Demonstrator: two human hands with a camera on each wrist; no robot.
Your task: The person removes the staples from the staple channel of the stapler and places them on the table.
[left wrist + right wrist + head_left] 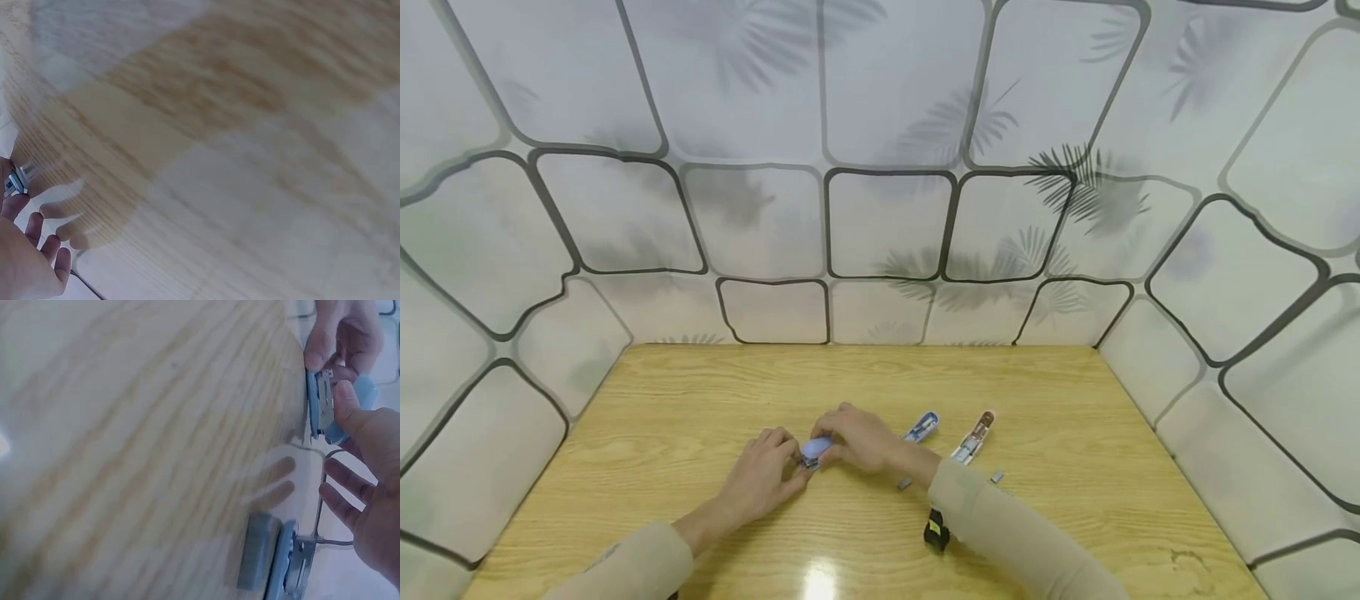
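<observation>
Both hands hold a small light-blue stapler low over the middle of the table. In the right wrist view its metal magazine shows between the blue base and the raised blue cover. My left hand pinches one end, with the thumb on the base. My right hand grips the cover end, its thumb against the metal, its other fingers spread. At the left edge of the left wrist view, part of my left hand is seen beside the stapler's metal end.
Right of the hands lie another blue stapler, opened, and a brown-and-white one, also opened. Small grey staple blocks lie near them. A black object with a yellow patch sits by the right sleeve. Patterned walls enclose the table.
</observation>
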